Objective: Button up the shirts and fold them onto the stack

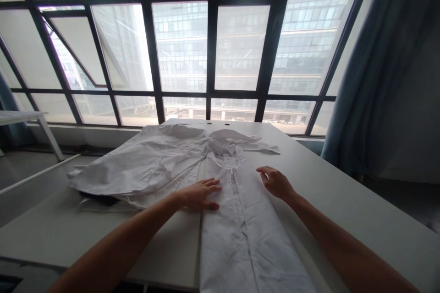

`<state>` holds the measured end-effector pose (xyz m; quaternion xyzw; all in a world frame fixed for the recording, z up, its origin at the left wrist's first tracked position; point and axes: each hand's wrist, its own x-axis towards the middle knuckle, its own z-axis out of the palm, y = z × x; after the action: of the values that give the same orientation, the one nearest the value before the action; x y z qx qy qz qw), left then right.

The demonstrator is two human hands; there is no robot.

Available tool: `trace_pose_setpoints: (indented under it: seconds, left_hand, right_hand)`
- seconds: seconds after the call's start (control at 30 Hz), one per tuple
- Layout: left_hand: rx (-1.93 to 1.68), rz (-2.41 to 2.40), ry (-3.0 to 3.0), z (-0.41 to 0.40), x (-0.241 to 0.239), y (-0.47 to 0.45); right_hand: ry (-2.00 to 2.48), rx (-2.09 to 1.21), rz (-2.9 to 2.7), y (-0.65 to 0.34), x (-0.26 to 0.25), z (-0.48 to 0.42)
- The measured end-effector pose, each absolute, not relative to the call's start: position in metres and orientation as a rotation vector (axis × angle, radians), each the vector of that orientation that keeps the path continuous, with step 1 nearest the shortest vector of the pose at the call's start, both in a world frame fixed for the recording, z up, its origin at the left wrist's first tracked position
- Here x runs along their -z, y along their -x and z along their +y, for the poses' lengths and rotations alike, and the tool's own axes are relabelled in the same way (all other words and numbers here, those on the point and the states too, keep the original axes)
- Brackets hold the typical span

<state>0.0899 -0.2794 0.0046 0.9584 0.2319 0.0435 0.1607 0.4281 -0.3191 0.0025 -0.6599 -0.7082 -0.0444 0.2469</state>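
Observation:
A white button-front shirt (237, 233) lies spread on a white table (347, 201), with its collar (223, 146) at the far end and its hem running off the bottom of the view. The left half of the shirt is bunched in a wide, creased mass (144, 169) reaching toward the table's left side. My left hand (201, 194) rests flat on the shirt front, left of the button placket, holding nothing. My right hand (277, 184) sits at the shirt's right edge, fingers loosely curved and gripping no cloth.
A dark item (99, 199) pokes out beneath the bunched cloth. Two round holes (218, 124) mark the table's far end. Beyond it stand a large black-framed window (209, 55) and a blue curtain (364, 78). A small white table (20, 118) stands at the left.

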Motion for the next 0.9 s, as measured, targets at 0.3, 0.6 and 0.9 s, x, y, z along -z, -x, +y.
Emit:
trace_pose_setpoints:
  seconds: [0.3, 0.6, 0.9]
  left_hand:
    - [-0.171, 0.717, -2.720, -0.262, -0.011, -0.061]
    - [0.095, 0.510, -2.718, -0.297, -0.026, -0.078]
    - [-0.148, 0.263, -2.473, -0.321, -0.035, -0.096]
  right_hand:
    - [1.804, -0.209, -2.133, -0.442, -0.007, -0.323]
    - [1.827, -0.520, -2.445, -0.436, -0.031, -0.352]
    - [1.395, -0.819, -2.511, -0.391, -0.077, -0.392]
